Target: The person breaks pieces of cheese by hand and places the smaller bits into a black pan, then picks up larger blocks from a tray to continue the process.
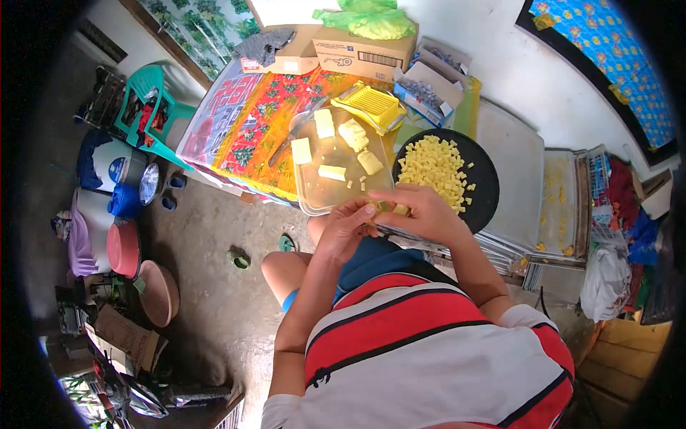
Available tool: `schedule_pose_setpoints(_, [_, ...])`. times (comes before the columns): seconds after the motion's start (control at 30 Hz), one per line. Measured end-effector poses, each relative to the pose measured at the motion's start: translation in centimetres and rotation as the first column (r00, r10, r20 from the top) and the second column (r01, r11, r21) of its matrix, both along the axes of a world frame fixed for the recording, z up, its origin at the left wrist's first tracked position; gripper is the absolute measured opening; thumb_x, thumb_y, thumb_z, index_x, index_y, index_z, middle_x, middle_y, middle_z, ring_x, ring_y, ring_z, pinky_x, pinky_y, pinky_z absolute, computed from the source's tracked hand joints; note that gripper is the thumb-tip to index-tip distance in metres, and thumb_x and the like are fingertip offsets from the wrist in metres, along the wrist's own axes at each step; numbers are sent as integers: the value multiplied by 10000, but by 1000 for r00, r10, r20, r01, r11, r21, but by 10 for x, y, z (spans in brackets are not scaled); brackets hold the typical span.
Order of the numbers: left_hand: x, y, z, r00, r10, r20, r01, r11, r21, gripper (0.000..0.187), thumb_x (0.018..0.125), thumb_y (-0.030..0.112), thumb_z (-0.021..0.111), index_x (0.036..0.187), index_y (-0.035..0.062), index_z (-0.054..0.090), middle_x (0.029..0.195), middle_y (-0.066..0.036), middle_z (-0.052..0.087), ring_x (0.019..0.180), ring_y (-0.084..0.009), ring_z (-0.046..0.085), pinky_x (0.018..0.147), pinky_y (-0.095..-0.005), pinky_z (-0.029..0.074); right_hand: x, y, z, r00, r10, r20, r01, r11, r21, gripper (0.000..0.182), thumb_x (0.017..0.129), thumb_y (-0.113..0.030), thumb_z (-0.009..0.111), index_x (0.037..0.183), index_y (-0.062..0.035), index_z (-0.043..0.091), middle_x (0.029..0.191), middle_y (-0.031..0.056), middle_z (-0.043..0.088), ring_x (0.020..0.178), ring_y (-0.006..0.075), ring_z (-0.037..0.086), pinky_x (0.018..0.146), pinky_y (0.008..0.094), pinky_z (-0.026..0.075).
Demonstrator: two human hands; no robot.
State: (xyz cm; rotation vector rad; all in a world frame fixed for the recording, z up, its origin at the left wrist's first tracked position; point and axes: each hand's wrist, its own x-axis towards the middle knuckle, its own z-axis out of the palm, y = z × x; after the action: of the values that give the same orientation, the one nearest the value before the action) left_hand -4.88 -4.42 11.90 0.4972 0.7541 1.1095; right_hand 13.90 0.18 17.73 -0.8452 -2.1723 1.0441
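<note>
My left hand (347, 227) and my right hand (427, 213) meet in front of my lap, fingers closed around small yellow pieces (382, 206). What kind of stuff these are I cannot tell. Just beyond the hands lies a clear plastic tray (312, 191) bearing several pale yellow blocks (324, 123) and a few small bits. To its right, a round black tray (487, 187) carries a heap of small yellow cubes (431, 169), close to my right hand. Behind the clear tray sits a yellow slotted rack (371, 106).
The table has a colourful patterned cloth (250, 136). Cardboard boxes (363, 53) and small boxes of wrapped items (429, 93) line the back. Stacked framed screens (511, 157) stand at right. A green chair (151, 107), basins (123, 247) and slippers are on the left.
</note>
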Motion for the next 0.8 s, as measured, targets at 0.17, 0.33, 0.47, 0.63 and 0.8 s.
schedule_pose_setpoints(0.17, [-2, -2, -3, 1000, 4, -3, -4, 1000, -24, 233, 850, 200, 672, 1011, 39, 623, 818, -45, 642, 685, -128, 601, 595, -267, 499, -10, 0, -10, 1000, 1, 8, -1, 999, 39, 335, 797, -224, 684, 1114, -120, 654, 841, 107, 626, 725, 251, 634, 638, 338, 499])
schedule_pose_setpoints(0.33, [1, -2, -2, 1000, 11, 15, -10, 998, -55, 182, 871, 196, 650, 977, 50, 633, 769, -18, 636, 661, -95, 593, 565, -244, 485, -11, 1, -22, 1000, -18, -19, 19, 997, 69, 310, 796, -204, 676, 1094, -120, 660, 830, 101, 622, 713, 257, 626, 639, 342, 498])
schedule_pose_setpoints(0.47, [7, 2, -5, 998, -53, 24, 55, 997, -51, 213, 884, 246, 633, 979, 56, 629, 761, -12, 626, 646, -89, 582, 567, -241, 479, -3, -1, -20, 997, -74, -28, 75, 996, 42, 300, 800, -207, 676, 1085, -116, 663, 832, 95, 629, 714, 251, 623, 639, 335, 492])
schedule_pose_setpoints(0.63, [22, 5, 3, 998, -47, -39, 43, 994, -96, 282, 888, 282, 622, 1055, 55, 612, 880, -18, 616, 647, -75, 573, 568, -228, 476, 32, 8, -31, 941, -329, 84, 334, 941, -59, 320, 778, -232, 704, 1067, -99, 671, 839, 119, 644, 718, 235, 628, 649, 317, 489])
schedule_pose_setpoints(0.8, [15, 5, -21, 989, -51, -140, 34, 992, -119, 336, 911, 266, 576, 1170, 53, 553, 935, -6, 594, 703, -90, 576, 573, -245, 485, 106, 53, -90, 688, -646, 330, 668, 742, 59, 382, 768, -248, 685, 1118, -98, 655, 854, 159, 670, 756, 236, 651, 696, 327, 504])
